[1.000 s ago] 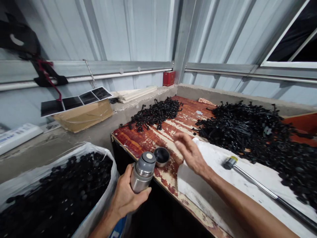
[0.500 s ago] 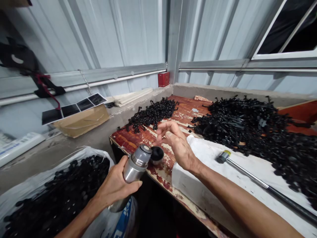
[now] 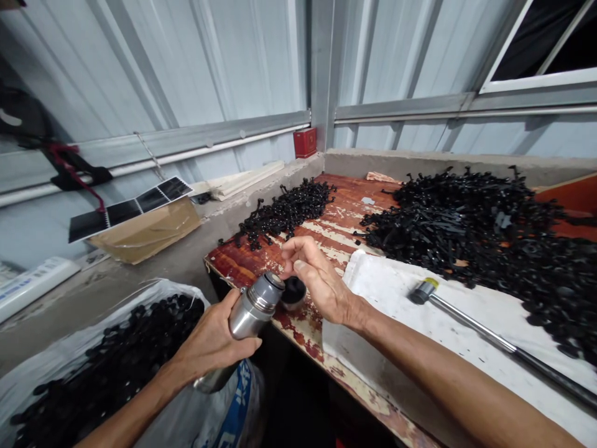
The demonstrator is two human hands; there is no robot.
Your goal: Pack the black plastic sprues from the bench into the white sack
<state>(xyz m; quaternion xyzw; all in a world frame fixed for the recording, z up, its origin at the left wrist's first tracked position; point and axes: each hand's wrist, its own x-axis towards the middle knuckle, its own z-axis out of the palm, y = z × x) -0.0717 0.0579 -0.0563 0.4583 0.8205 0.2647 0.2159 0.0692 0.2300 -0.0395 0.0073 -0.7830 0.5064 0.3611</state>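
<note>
The left hand (image 3: pixel 209 336) is closed firmly around a steel flask (image 3: pixel 247 317), which is held tilted over the edge of the counter (image 3: pixel 336 230). The right hand (image 3: pixel 317 277) has come nearer to the flask's top. It is open, with the fingers a little curled, and it seems not to touch the flask. Just behind the flask, a small cup (image 3: pixel 293 294) stands with its dark inside upward. To the right, a mallet (image 3: pixel 423 291) lies on a white sheet (image 3: pixel 396 336), beside heaps of black parts (image 3: pixel 466 236). More fill a sack (image 3: pixel 158 398) at left.
</note>
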